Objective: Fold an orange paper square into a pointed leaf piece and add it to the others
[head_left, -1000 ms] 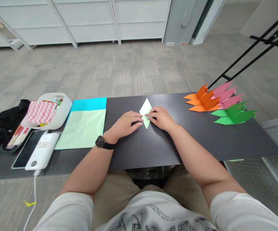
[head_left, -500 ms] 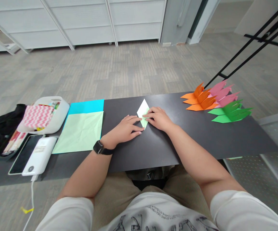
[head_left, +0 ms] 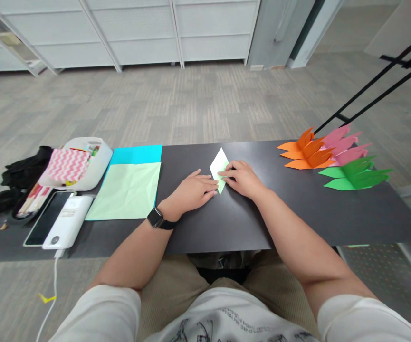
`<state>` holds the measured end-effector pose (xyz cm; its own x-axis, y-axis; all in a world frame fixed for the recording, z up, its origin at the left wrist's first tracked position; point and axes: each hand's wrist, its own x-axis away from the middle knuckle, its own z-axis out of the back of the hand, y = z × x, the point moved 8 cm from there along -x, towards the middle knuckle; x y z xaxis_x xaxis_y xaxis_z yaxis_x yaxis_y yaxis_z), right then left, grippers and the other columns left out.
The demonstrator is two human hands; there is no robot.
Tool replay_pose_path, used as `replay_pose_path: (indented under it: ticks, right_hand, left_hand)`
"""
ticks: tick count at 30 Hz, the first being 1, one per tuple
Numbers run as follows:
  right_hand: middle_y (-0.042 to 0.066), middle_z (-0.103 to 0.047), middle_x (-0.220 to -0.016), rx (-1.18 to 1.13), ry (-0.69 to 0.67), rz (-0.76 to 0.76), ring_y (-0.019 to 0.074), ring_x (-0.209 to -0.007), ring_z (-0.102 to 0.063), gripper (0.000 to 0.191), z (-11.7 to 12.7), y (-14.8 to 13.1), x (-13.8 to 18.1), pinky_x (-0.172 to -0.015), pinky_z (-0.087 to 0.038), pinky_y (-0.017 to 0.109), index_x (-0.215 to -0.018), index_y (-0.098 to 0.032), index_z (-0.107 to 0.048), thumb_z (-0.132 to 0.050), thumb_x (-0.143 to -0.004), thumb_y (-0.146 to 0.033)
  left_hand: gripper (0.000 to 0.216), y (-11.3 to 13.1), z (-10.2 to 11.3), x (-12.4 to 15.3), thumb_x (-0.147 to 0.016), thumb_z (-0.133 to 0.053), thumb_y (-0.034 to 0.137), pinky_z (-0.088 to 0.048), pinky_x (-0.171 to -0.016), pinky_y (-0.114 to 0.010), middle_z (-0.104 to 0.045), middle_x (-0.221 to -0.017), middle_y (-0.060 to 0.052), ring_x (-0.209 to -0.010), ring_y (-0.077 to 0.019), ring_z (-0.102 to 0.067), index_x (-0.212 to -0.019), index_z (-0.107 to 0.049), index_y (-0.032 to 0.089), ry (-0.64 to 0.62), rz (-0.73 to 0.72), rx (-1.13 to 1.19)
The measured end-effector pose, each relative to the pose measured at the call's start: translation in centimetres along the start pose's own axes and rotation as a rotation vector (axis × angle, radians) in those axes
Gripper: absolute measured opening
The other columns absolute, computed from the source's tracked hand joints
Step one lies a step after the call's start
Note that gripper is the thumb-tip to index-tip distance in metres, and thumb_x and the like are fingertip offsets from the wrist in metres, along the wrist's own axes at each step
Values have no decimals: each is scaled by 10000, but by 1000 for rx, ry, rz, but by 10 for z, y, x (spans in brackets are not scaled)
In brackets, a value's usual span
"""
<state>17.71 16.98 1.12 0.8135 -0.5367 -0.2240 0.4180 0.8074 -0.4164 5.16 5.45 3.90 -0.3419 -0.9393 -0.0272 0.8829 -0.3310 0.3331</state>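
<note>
A small pale green folded paper (head_left: 219,165), kite-shaped with its point away from me, lies on the black table (head_left: 248,213). My left hand (head_left: 193,191) lies flat beside its lower left edge, fingers stretched toward it. My right hand (head_left: 243,178) rests on its lower right part, fingertips pressing the paper down. A black watch (head_left: 156,218) is on my left wrist.
Left of my hands lie a light green sheet (head_left: 127,191) over a cyan sheet (head_left: 136,154), a white tray (head_left: 80,164) with a zigzag pouch, a phone (head_left: 44,223) and a white power bank (head_left: 68,222). Orange (head_left: 307,153), pink (head_left: 344,142) and green (head_left: 357,175) folded shapes sit at the right.
My left hand has slid slightly down and left along the paper's edge. The right fingers stay pressed on the fold. The camera has shifted a little.
</note>
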Motion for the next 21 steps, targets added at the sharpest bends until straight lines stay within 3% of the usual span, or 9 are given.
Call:
replay_pose_path:
  ticks: [9,21]
  right_hand:
    - [89,-694,-1223,-6,-9,-3,316,-1168,-579,306,-2,2,-1,-1023,-461,502,-1284,-416,-821,-704,-1019,-316]
    - [90,-695,-1217,15,-3,7,308,-1152,-588,287,-1,1,-2,-1011,-466,486,-1258,-404,-833,-726,-1007,-315]
  left_hand:
    - [378,-11,2,0,-1101,-509,350,-314,-1300,-667,-719,-1489,5,-1412,-319,-618,-1385,-759,340,54,162,-75]
    - [460,-25,1,-8,-1094,-482,315,-248,-1299,-751,-655,-1575,-9,-1395,-343,-578,-1519,-650,366,180,247,-96]
